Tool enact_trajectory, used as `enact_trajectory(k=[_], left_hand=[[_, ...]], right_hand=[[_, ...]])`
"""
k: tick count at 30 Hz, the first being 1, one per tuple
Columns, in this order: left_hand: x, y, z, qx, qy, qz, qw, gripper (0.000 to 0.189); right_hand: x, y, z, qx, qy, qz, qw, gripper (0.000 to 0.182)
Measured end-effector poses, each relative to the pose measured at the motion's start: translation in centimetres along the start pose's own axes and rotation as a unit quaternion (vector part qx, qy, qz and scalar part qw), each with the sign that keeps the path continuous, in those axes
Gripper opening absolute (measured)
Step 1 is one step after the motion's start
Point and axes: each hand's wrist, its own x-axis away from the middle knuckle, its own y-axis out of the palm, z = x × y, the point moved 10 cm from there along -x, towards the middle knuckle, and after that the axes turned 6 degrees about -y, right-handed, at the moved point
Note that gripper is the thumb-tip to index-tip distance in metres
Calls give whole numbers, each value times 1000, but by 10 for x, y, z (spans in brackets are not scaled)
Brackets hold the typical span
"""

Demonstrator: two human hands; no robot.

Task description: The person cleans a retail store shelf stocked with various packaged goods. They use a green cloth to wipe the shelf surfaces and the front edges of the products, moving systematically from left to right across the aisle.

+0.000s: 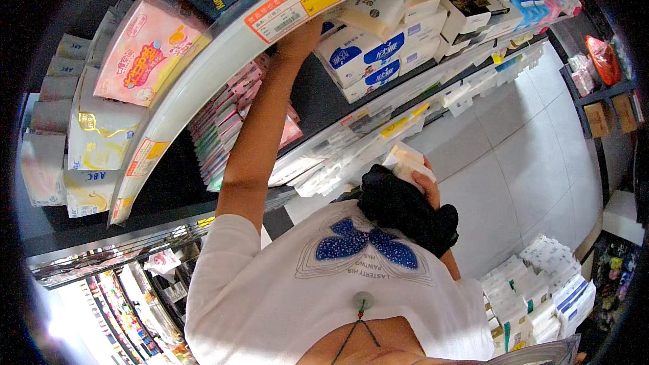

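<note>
My left hand [300, 40] reaches into a dark shelf under the curved price rail [203, 76]. Its fingers are hidden behind the rail, so I cannot tell what they touch. Just right of it are stacked white-and-blue tissue packs [362, 58], with a pale soft pack [377, 7] lying on top. Flat pink packets [236, 106] stand in a row beneath my left forearm. In front of my chest, my right hand [430, 188] grips a small white-and-peach package [403, 159]. A black fuzzy item [405, 208] covers part of my right forearm.
Pink packs [152, 50] and white pads packs [104, 137] line the upper shelf at left. White and black boxes [469, 7] continue along the shelf. Grey floor tiles [517, 162] lie to the right, near stacked white packs [537, 294] and a dark rack [583, 106].
</note>
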Motion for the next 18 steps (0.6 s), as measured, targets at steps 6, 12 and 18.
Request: enact_trajectory(k=[6, 12, 18], left_hand=[[69, -61, 61, 191, 38, 79, 978, 18], [217, 20, 185, 270, 133, -444, 844, 66], [271, 57, 155, 240, 47, -509, 825, 45]], right_hand=[[-1, 8, -14, 29, -62, 47, 997, 63], [-41, -10, 8, 53, -82, 45, 994, 50], [-66, -18, 33, 119, -48, 18, 992, 38]])
